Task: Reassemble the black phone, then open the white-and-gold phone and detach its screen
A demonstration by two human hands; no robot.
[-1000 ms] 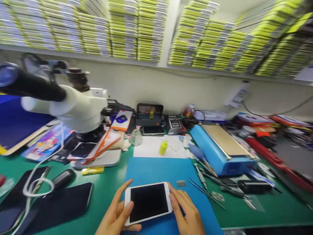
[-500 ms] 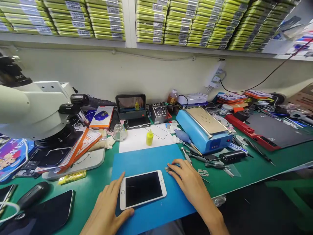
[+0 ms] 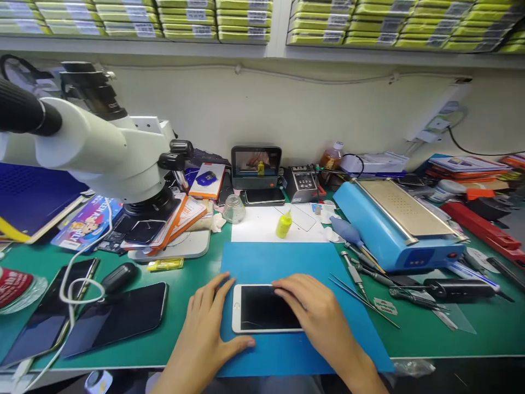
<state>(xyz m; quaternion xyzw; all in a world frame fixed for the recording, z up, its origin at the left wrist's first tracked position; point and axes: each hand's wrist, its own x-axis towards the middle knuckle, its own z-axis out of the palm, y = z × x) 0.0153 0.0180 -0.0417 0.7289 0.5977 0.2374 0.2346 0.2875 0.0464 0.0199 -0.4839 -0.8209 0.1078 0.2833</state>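
A white phone [image 3: 262,309] with a dark screen lies face up on a blue mat [image 3: 262,358], its round home button towards the left. My left hand [image 3: 207,320] is open around the phone's left end, thumb below and fingers above. Over the right part of the screen is my right hand [image 3: 318,309], its fingertips pinched together near the top edge. Whatever those fingers hold is hidden, and the hand covers the phone's right end. Tweezers [image 3: 363,300] lie to the right, across the mat's edge.
Beyond the mat stands a yellow bottle [image 3: 284,224] on white paper. A microscope [image 3: 135,158] rises at left, near a dark phone [image 3: 118,317] and a white cable [image 3: 69,290]. On the right are a blue heating machine [image 3: 369,224], a razor blade [image 3: 385,306] and several tools.
My right hand has moved left from beside the phone onto its screen. The tweezers are now uncovered. My view has turned left, and my left hand stays by the phone's left end.
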